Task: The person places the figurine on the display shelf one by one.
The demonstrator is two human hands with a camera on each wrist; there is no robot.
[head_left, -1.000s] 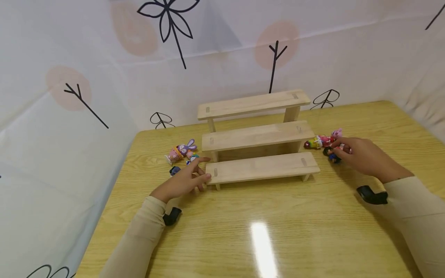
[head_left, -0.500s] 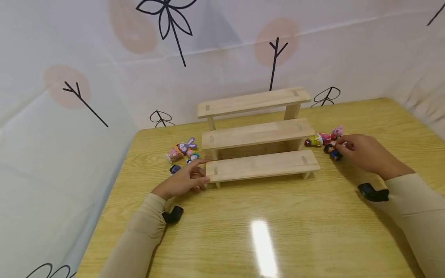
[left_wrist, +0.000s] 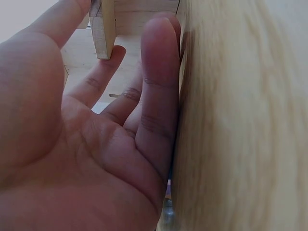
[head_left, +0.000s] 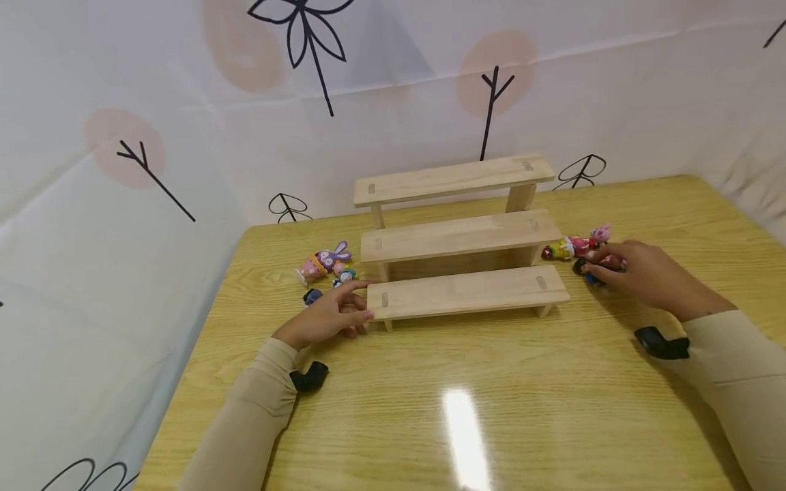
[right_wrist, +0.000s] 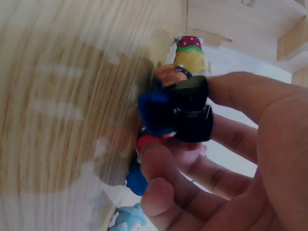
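Note:
A three-step wooden display shelf (head_left: 467, 294) stands on the table. My left hand (head_left: 325, 315) is at its lowest plank's left end, with the thumb at the front corner and the index finger at the back one. In the left wrist view, the plank's end (left_wrist: 102, 38) lies between thumb and index finger (left_wrist: 94, 82). At the shelf's right, my right hand (head_left: 651, 276) pinches a small blue and black figurine (right_wrist: 161, 113), low at the tabletop. Its lower fingers are curled near a red and blue figurine (right_wrist: 137, 180). The fingers partly hide both.
Beyond the right hand lies a row of toy figurines (head_left: 574, 247), yellow, red and pink. Left of the shelf lie a purple rabbit figurine (head_left: 325, 261), a small blue-capped one (head_left: 346, 275) and a dark blue one (head_left: 312, 296). A patterned cloth (head_left: 393, 123) hangs behind the table.
My right fingers have come down over the blue and black figurine and now cover more of it. The left hand keeps its place at the shelf. The head view has shifted slightly.

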